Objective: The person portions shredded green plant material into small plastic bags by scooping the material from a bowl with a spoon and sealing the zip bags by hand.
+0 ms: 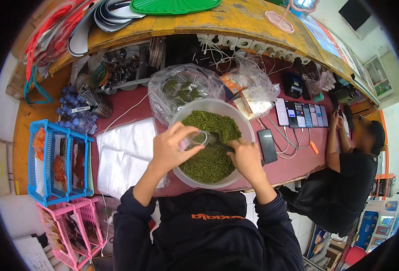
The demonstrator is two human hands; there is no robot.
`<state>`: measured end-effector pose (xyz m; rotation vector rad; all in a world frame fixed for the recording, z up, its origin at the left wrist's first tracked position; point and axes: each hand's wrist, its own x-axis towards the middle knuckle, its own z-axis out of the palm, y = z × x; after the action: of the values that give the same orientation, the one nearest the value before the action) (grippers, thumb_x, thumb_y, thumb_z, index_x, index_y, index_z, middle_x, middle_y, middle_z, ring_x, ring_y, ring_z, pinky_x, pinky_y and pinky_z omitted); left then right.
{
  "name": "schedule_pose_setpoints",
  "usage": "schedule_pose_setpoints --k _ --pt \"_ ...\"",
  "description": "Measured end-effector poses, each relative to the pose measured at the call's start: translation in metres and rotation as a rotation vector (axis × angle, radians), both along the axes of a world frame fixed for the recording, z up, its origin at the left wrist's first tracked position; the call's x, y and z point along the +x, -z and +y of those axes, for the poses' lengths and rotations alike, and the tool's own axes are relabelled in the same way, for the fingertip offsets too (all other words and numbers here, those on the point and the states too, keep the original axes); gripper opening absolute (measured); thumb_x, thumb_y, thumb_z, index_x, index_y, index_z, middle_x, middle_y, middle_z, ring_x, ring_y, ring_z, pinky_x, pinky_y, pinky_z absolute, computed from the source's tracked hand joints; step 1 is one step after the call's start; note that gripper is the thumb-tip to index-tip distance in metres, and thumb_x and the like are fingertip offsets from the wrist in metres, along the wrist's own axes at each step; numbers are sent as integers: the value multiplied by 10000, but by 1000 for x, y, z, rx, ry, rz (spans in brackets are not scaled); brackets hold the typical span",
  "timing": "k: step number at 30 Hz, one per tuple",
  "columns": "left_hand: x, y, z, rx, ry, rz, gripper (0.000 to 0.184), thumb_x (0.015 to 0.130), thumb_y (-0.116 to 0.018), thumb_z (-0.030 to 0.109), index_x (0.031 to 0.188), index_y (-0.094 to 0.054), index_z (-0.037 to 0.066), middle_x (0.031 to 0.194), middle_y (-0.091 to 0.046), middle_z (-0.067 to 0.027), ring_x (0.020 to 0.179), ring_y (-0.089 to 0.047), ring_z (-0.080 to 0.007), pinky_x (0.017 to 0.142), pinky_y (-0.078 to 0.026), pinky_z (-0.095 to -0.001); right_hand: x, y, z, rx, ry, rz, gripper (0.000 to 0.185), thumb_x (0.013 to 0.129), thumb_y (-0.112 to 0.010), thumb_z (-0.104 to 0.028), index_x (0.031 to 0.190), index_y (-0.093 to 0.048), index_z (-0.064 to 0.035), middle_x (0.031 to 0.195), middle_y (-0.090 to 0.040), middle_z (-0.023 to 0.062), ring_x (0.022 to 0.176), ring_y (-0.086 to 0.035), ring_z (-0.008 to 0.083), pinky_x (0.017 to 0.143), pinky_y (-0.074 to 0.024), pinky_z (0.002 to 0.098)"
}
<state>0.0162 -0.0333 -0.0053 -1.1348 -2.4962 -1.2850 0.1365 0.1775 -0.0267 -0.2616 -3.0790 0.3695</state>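
A round translucent plastic tub [247,131] in front of me holds finely chopped, dry green leaf material [211,165]. Over its left side my left hand [174,147] grips a small clear cup [200,137] between thumb and fingers, its rim facing up and to the right. At the tub's right side my right hand [247,158] is closed round the handle of a dark spoon [224,144]. The spoon's head is beside the cup's mouth, partly hidden. Behind the tub stands an open clear plastic bag [163,86] with more green material in it.
Clear plastic bags [127,153] lie flat on the left, beside blue baskets [59,162] and pink baskets [75,230]. A phone [267,145] and a row of cabled phones [301,115] are on the right, near a seated person [355,176]. A wooden shelf [172,28] spans the back.
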Motion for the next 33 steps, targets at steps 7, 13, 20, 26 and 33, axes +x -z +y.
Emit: schedule_pose_setpoints --k 7,13,20,26,33 --pt "-13 3 -20 182 21 4 553 594 -894 154 1082 -672 21 1135 -651 -136 1026 -648 -261 884 -504 -347 0 9 -19 117 -146 36 188 833 -591 -112 960 -728 -106 832 -622 80 738 -666 250 607 -540 375" --pt "-10 0 -16 173 40 -89 594 615 -889 151 1133 -641 0 1099 -676 -149 1027 -655 -254 906 -500 -343 0 -9 -20 -223 -146 7 131 809 -697 -205 881 -761 -115 795 -671 67 719 -674 277 638 -539 396" --pt "-14 3 -11 197 17 -93 590 630 -888 175 1140 -648 3 1097 -675 -140 1019 -657 -248 890 -502 -335 12 -33 19 -351 55 89 123 768 -759 -187 863 -762 -108 789 -690 55 662 -669 267 601 -517 365" --pt "3 3 14 -49 2 -121 553 656 -864 306 1125 -675 79 1108 -678 -56 971 -677 -254 819 -533 -327 14 -58 10 -86 89 461 84 756 -764 -120 838 -745 -116 825 -662 7 608 -620 193 552 -466 310" --pt "12 6 29 -65 -3 -137 535 658 -848 329 1103 -677 86 1098 -676 -38 945 -678 -248 794 -537 -339 13 -66 0 93 112 616 127 722 -769 -87 834 -720 -123 883 -643 -11 693 -616 188 593 -465 326"
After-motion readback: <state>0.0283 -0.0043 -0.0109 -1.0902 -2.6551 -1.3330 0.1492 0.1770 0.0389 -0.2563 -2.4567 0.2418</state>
